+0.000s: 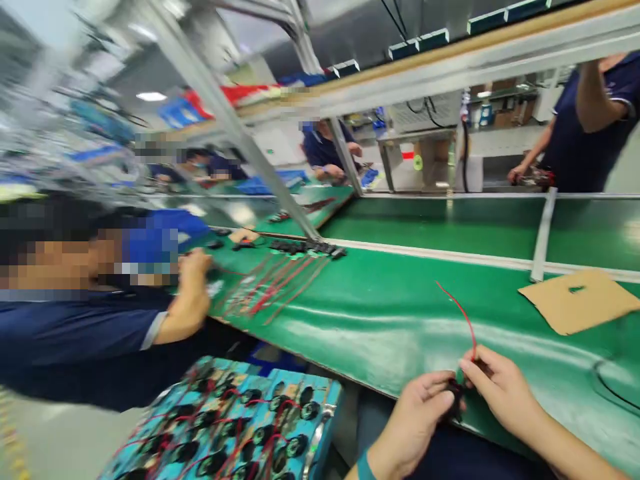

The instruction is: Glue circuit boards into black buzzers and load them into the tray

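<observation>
At the front edge of the green bench, my left hand (417,417) is closed around a small black part (454,401), mostly covered by the fingers and a little blurred. Close beside it, my right hand (500,387) pinches a thin red wire (469,323) between thumb and fingers. The wire's free end curves up and away over the bench. Whether its lower end is joined to the black part is hidden by my fingers.
A turquoise tray (327,400) of round black parts with red wires stands lower left. Black parts with red wires (283,283) lie on the green bench (390,287). Cardboard (580,313) lies right; a metal post (543,233) rises behind. A co-worker's arm (193,300) is left.
</observation>
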The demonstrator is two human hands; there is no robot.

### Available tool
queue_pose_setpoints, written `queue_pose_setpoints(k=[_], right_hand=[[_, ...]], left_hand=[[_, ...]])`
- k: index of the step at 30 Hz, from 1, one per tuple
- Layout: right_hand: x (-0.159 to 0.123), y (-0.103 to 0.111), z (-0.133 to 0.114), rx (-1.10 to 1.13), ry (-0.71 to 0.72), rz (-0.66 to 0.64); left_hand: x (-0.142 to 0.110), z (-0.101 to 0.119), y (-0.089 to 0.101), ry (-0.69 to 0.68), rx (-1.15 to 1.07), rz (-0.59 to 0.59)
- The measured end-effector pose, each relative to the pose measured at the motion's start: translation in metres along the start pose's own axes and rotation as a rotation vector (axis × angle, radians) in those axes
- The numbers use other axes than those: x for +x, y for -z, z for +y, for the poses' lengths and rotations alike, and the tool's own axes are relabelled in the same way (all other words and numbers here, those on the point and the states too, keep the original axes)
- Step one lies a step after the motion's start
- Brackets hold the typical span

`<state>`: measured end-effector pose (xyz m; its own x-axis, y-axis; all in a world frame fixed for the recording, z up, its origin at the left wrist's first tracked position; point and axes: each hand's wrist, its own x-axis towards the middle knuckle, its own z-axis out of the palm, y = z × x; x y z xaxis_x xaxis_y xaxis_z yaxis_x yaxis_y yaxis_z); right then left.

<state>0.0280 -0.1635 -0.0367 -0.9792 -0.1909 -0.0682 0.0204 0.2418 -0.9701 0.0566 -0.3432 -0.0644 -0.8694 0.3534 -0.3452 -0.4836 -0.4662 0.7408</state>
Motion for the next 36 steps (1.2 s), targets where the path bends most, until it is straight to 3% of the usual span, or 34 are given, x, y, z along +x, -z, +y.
queue_pose_setpoints(k=[3, 7, 12, 18, 24, 30, 33, 36], right_hand=[[-0.003, 0.005, -0.009, 0.056, 0.001, 0.034], [-0.007, 0.008, -0.012, 0.170, -0.094, 0.021], [-0.016, 0.010, -0.012, 0.335, -0.172, 0.004], [-0.018, 0.014, -0.008, 0.431, -0.193, -0.006], [-0.017, 0.011, -0.005, 0.461, -0.233, -0.018], [-0.015, 0.012, -0.012, 0.460, -0.254, -0.092], [-0.017, 0.014, -0.003, 0.395, -0.239, -0.152], [-0.008, 0.014, 0.021, 0.324, -0.252, -0.251]], left_hand=[[-0.004, 0.014, -0.003, 0.014, 0.175, -0.074], [-0.004, 0.011, -0.005, 0.039, 0.324, -0.116], [-0.007, 0.003, -0.015, 0.014, 0.317, -0.148], [-0.006, 0.010, -0.021, 0.050, 0.292, -0.207], [-0.002, 0.011, -0.022, 0.080, 0.286, -0.169], [-0.005, 0.017, -0.032, -0.054, 0.492, -0.062], [-0.011, 0.007, -0.036, -0.050, 0.490, -0.039], [0.000, -0.013, -0.027, 0.043, 0.432, -0.018]])
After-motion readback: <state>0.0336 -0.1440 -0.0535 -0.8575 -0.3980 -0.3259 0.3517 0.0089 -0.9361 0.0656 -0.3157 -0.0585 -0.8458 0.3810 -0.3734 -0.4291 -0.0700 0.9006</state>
